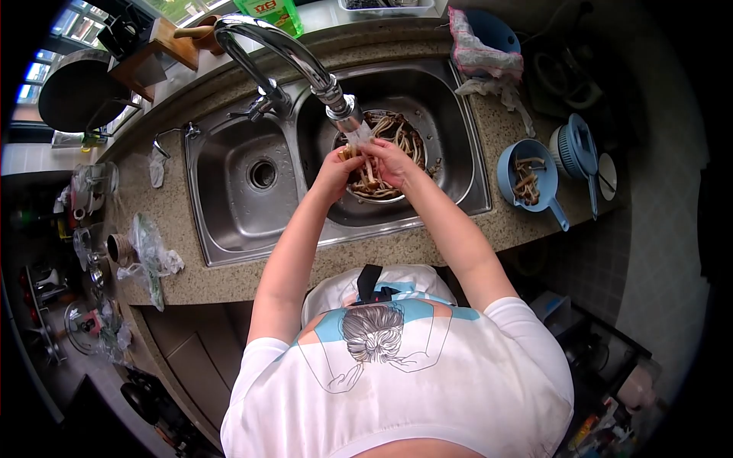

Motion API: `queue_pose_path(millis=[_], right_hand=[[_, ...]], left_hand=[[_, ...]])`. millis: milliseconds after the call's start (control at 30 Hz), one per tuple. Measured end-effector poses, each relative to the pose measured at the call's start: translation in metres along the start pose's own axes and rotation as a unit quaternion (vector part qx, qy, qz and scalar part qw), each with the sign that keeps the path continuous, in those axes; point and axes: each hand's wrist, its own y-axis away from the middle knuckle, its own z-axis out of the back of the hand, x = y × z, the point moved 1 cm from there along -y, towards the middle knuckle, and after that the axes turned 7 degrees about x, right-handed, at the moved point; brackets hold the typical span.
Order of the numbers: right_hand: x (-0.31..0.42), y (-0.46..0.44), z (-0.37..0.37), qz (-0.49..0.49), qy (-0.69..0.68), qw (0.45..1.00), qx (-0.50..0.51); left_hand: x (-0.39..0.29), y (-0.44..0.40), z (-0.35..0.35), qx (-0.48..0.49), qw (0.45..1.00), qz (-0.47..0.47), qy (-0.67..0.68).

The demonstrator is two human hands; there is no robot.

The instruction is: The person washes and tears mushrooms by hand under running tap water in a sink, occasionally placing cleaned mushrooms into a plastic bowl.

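Observation:
Water runs from the chrome faucet onto my hands in the right sink basin. My left hand and my right hand are close together, fingers pinched on pale, brown-tipped mushrooms. Beneath them is a round metal bowl filled with long-stemmed mushrooms in the basin. Right of the sink, a blue strainer with a handle holds a small pile of mushrooms.
The left basin has a drain. Plastic bags lie on the left counter. A lidded blue pot and a blue bowl with a cloth are at the right. A green bottle stands behind the faucet.

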Motion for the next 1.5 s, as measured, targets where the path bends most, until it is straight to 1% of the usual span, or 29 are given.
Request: queue_pose_path(millis=[67,133,200,233,267,333,400,467,533,600,633,700,733,800,833,900,933,967,1000,1067,1100,1167,1300,1367,1400,1467,1500], right_hand=[[-0.007,-0.004,0.002,0.015,0.012,1.000,-0.018],[-0.013,-0.009,0.004,0.031,0.025,0.999,-0.036],[-0.014,-0.010,0.000,0.056,0.100,0.992,-0.056],[-0.012,-0.008,-0.004,0.045,0.146,0.987,-0.055],[-0.011,-0.007,-0.008,0.045,0.146,0.987,-0.055],[-0.011,-0.008,-0.019,0.069,0.089,0.992,-0.059],[-0.012,-0.016,-0.004,0.061,0.092,0.992,-0.069],[-0.009,-0.019,0.004,0.054,0.192,0.977,-0.077],[-0.006,-0.019,0.001,0.059,0.198,0.976,-0.064],[-0.010,-0.028,0.007,0.046,0.131,0.990,0.013],[-0.010,-0.029,0.008,0.046,0.131,0.990,0.013],[-0.013,-0.029,0.009,-0.015,0.110,0.994,-0.005],[-0.012,-0.029,0.008,-0.015,0.110,0.994,-0.004],[-0.010,-0.025,0.006,-0.079,0.146,0.986,-0.022],[-0.011,-0.023,0.002,-0.079,0.145,0.986,-0.023],[-0.009,-0.020,-0.009,0.073,0.215,0.974,-0.027],[-0.007,-0.019,-0.011,0.073,0.215,0.974,-0.028],[-0.005,-0.018,-0.013,0.072,0.196,0.978,0.010],[-0.002,-0.016,-0.016,0.072,0.177,0.980,0.048],[0.008,-0.011,-0.017,0.077,0.196,0.977,0.043],[0.012,-0.015,-0.010,0.054,0.253,0.965,0.037],[0.020,-0.022,0.002,0.007,0.366,0.930,0.027],[0.027,-0.018,-0.001,0.030,0.394,0.917,0.057],[0.030,-0.011,-0.009,0.135,0.501,0.852,0.062],[0.034,-0.010,-0.010,0.133,0.501,0.853,0.061],[0.043,-0.010,-0.009,0.075,0.595,0.798,0.065],[0.046,-0.010,-0.008,0.074,0.594,0.798,0.065]], left_hand=[[0.003,-0.001,0.001,0.005,1.000,0.003,0.003],[0.004,0.000,0.002,-0.024,0.999,0.031,0.012],[0.004,0.002,0.003,-0.029,0.998,0.045,0.019],[0.004,0.004,0.005,-0.035,0.997,0.060,0.026],[0.002,0.005,0.006,-0.036,0.997,0.060,0.026],[-0.003,0.010,0.009,-0.045,0.994,0.079,0.059],[0.001,0.009,0.027,-0.048,0.993,0.069,0.080],[0.004,0.008,0.042,-0.049,0.992,0.056,0.102],[-0.002,0.015,0.042,-0.052,0.988,0.041,0.138],[-0.002,0.016,0.044,-0.048,0.988,0.040,0.139],[-0.001,0.015,0.046,-0.039,0.987,0.039,0.152],[0.000,0.012,0.048,-0.029,0.985,0.038,0.165],[0.000,0.011,0.049,-0.029,0.985,0.052,0.159],[-0.001,0.008,0.047,-0.028,0.986,0.066,0.153],[-0.002,0.007,0.045,-0.016,0.986,0.066,0.150],[-0.003,0.004,0.040,-0.004,0.987,0.066,0.146],[-0.003,0.002,0.038,0.003,0.984,0.089,0.153],[-0.002,0.001,0.036,0.010,0.981,0.112,0.160],[-0.004,0.001,0.034,0.011,0.981,0.114,0.160],[-0.005,0.000,0.029,0.043,0.980,0.146,0.125],[-0.005,0.001,0.027,0.044,0.980,0.149,0.125],[-0.007,-0.002,0.024,0.040,0.968,0.203,0.139],[-0.014,-0.005,0.020,0.006,0.955,0.232,0.186],[-0.015,-0.006,0.024,0.034,0.945,0.269,0.185],[-0.014,-0.006,0.027,0.034,0.944,0.270,0.186],[-0.012,-0.006,0.030,0.107,0.944,0.268,0.161],[-0.011,-0.006,0.029,0.106,0.944,0.269,0.161]])
